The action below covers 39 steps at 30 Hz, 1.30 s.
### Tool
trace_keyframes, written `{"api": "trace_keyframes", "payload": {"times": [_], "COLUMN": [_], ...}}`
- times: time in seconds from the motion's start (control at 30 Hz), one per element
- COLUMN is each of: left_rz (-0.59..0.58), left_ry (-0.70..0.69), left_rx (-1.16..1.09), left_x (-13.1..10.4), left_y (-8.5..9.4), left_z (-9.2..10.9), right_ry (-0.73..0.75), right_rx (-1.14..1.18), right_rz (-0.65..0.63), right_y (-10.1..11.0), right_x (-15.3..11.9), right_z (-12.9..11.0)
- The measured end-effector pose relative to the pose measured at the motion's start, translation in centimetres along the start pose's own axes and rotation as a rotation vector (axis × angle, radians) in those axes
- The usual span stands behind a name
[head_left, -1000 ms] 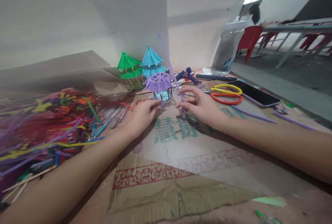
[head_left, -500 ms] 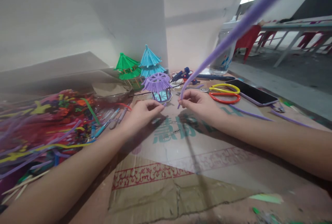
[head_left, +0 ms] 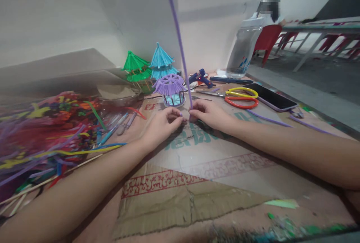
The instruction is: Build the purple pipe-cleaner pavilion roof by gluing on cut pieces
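Observation:
My right hand point(head_left: 212, 114) pinches the lower end of a long purple pipe cleaner point(head_left: 180, 40), which rises nearly upright and leans a little left. Close beside it, my left hand point(head_left: 163, 125) is closed at the fingertips on a tiny purple piece point(head_left: 181, 114). Both hands are low over a cardboard sheet point(head_left: 157, 213). Just behind them stands a small pavilion with a purple roof point(head_left: 169, 84) and a pale blue base. A green pavilion point(head_left: 136, 66) and a blue one point(head_left: 162, 63) stand farther back.
Colorful pipe cleaners point(head_left: 50, 130) are piled at left, near pens point(head_left: 112, 132). Scissors point(head_left: 241, 98), a phone point(head_left: 271, 96), a glue gun point(head_left: 201, 78) and a bottle point(head_left: 244, 48) are at right. A person point(head_left: 271, 8) is at a far table.
The long pipe cleaner has swung from leaning far right to nearly upright. My hands have come closer together. The view has shifted slightly, and a person now shows in the background.

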<state>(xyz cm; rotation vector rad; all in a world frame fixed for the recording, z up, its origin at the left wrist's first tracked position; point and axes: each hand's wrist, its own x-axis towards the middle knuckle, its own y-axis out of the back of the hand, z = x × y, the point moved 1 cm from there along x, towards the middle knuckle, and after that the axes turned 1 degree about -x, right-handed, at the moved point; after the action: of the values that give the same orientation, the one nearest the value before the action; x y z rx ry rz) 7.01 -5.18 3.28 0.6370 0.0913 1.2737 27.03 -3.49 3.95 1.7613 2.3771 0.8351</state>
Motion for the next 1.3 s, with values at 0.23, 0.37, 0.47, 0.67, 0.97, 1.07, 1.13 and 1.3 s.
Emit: {"api": "trace_keyframes", "payload": {"times": [0.23,0.37,0.47,0.67,0.97,1.07,1.13,1.3], "left_rz": [-0.005,-0.034,-0.048,-0.042,-0.087,-0.101,-0.103,-0.095], "left_ry": [-0.073,-0.073,-0.088,-0.081,-0.082,-0.087,-0.109,-0.160], "left_rx": [0.160,0.276,0.294,0.194,0.072,0.040,0.026,0.111], "left_x": [0.2,0.6,0.6,0.0,0.0,-0.1,-0.2,-0.6], "left_y": [0.2,0.1,0.0,0.1,0.1,0.2,0.2,0.1], "left_z": [0.0,0.0,0.2,0.4,0.4,0.3,0.4,1.2], "right_ry": [0.047,0.079,0.069,0.056,0.011,-0.031,-0.064,-0.128], "right_rx": [-0.190,-0.253,-0.268,-0.116,0.139,0.180,0.214,0.298], "right_rz": [0.002,-0.011,-0.054,-0.027,-0.061,-0.069,-0.066,-0.038], "right_y": [0.0,-0.2,-0.4,-0.4,-0.9,-0.9,-0.7,-0.4], "right_x": [-0.1,-0.1,-0.2,-0.5,-1.0,-0.8,-0.7,-0.6], "right_z": [-0.3,-0.1,0.0,-0.7,-1.0,-0.9,-0.9,-1.0]}}
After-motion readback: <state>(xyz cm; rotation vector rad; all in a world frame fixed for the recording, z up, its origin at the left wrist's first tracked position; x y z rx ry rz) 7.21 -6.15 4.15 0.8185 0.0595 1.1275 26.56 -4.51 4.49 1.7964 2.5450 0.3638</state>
